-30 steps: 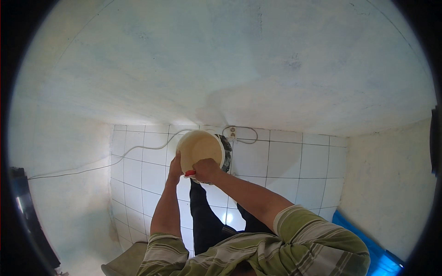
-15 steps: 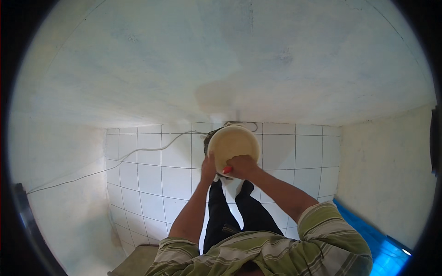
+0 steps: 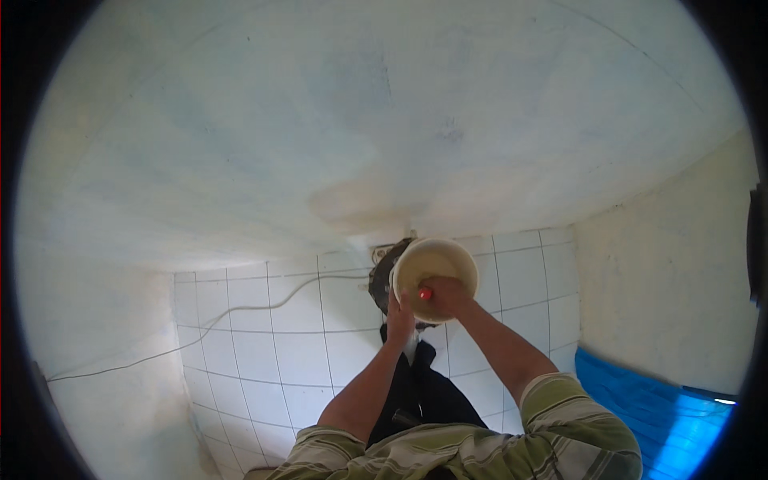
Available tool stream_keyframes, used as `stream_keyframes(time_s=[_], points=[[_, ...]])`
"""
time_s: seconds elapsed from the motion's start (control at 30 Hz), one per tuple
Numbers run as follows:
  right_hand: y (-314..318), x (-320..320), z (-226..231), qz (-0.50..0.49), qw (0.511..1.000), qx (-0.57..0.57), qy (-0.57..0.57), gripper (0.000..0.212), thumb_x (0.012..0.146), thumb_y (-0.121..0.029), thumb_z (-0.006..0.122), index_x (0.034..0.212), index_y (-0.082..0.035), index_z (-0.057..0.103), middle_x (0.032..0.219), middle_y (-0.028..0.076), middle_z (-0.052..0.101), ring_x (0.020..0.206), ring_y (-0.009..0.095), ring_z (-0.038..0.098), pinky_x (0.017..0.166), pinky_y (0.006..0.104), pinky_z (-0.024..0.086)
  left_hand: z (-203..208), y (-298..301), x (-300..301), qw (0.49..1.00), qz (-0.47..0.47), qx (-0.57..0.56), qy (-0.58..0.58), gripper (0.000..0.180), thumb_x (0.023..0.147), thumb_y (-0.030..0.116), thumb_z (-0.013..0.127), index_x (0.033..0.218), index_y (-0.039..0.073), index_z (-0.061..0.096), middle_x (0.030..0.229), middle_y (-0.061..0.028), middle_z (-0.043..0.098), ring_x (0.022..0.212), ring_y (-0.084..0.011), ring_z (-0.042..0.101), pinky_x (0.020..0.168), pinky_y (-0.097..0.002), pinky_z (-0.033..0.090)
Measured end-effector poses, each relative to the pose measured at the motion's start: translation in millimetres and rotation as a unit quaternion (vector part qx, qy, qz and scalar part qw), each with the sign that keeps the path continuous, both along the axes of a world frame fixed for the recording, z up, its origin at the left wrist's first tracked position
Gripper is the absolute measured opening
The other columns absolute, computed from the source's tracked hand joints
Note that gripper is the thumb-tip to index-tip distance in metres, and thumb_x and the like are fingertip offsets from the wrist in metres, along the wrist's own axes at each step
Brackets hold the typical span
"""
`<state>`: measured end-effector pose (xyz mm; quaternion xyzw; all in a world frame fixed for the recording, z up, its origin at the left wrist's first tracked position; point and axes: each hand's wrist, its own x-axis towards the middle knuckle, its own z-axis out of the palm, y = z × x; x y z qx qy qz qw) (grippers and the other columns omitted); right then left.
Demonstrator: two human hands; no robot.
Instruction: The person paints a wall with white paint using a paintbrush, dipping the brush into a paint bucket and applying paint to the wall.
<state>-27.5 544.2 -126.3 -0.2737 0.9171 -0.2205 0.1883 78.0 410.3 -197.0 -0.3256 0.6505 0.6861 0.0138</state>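
Note:
A round cream-white bucket (image 3: 436,258) stands tilted toward me in front of my legs, close to the wall. My left hand (image 3: 401,314) is closed on the near left side of its rim. Inside the bucket, my right hand (image 3: 448,294) is wrapped round a red-handled tool (image 3: 426,294). Only the red end of the handle shows; the rest is hidden by the hand and the bucket, so its kind is unclear. The bucket's bottom is partly visible, pale and yellowish.
A dark ragged-edged thing (image 3: 386,280) lies under and beside the bucket. A pale cable (image 3: 280,300) runs left across the white floor tiles (image 3: 300,356). The stained pale wall (image 3: 336,120) rises ahead. Blue sheeting (image 3: 620,396) lies at lower right.
In the picture the bucket and both hands have moved right and slightly down as the view shifted. My right hand has gone from the near rim to deeper inside the bucket.

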Motion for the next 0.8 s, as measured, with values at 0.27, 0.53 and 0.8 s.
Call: stream_keyframes(time_s=[0.27,0.53,0.8], points=[[-24,-2,26,-0.014,0.996,-0.002,-0.091,0.032,0.087,-0.039,0.060,0.105,-0.017,0.073,0.102,0.013,0.073,0.095,0.035,0.069,0.085,0.0470,0.054,12,-12,5,0.983,-0.066,-0.166,-0.052,0.071,0.104,0.047,0.041,0.156,0.003,0.023,0.154,-0.0300,0.034,0.144,-0.0447,0.033,0.116,-0.0460,0.032],[-10,-10,21,-0.068,0.987,-0.015,-0.147,0.039,0.087,-0.045,0.062,0.103,-0.011,0.073,0.101,0.019,0.072,0.094,0.038,0.068,0.087,0.0484,0.053,62,-9,-8,0.963,-0.088,-0.250,0.051,0.069,0.103,0.037,0.046,0.158,0.006,0.018,0.158,-0.0273,0.027,0.146,-0.0440,0.028,0.117,-0.0481,0.030],[5,-14,31,-0.134,0.968,-0.056,-0.203,0.045,0.090,-0.051,0.064,0.102,-0.008,0.072,0.093,0.016,0.073,0.086,0.032,0.071,0.080,0.0435,0.054,63,-21,0,0.964,-0.128,-0.231,0.028,0.069,0.104,0.039,0.044,0.158,0.006,0.017,0.160,-0.0246,0.026,0.147,-0.0442,0.025,0.119,-0.0468,0.028]])
